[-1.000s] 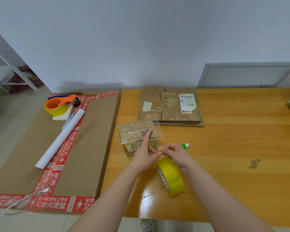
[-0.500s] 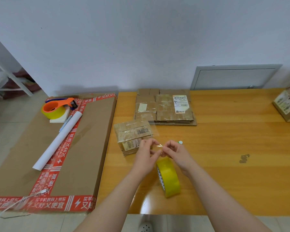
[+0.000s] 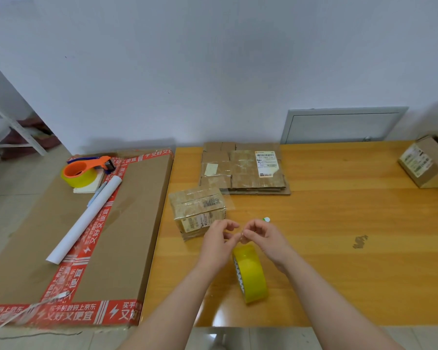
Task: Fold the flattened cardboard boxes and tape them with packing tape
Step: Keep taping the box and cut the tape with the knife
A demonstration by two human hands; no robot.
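A small folded cardboard box (image 3: 197, 210) sits on the wooden table (image 3: 339, 223), wrapped in clear tape, with a loose clear strip sticking off its far right corner. Just in front of it my left hand (image 3: 219, 242) and my right hand (image 3: 261, 237) meet fingertip to fingertip, pinching a stretch of clear tape between them. The yellow tape roll (image 3: 250, 274) stands on edge below my hands. A stack of flattened cardboard boxes (image 3: 243, 170) lies at the table's back.
A large flat carton (image 3: 116, 236) with red printed tape lies left of the table, carrying an orange tape dispenser (image 3: 84, 170), a white paper roll (image 3: 85, 218) and a pen. A folded box (image 3: 425, 161) stands at the far right. A small green-and-white object (image 3: 266, 219) lies beyond my right hand.
My left hand has left the top of the small box and drawn back to meet my right hand. Both hands now pinch the tape over the roll. The view shifted slightly.
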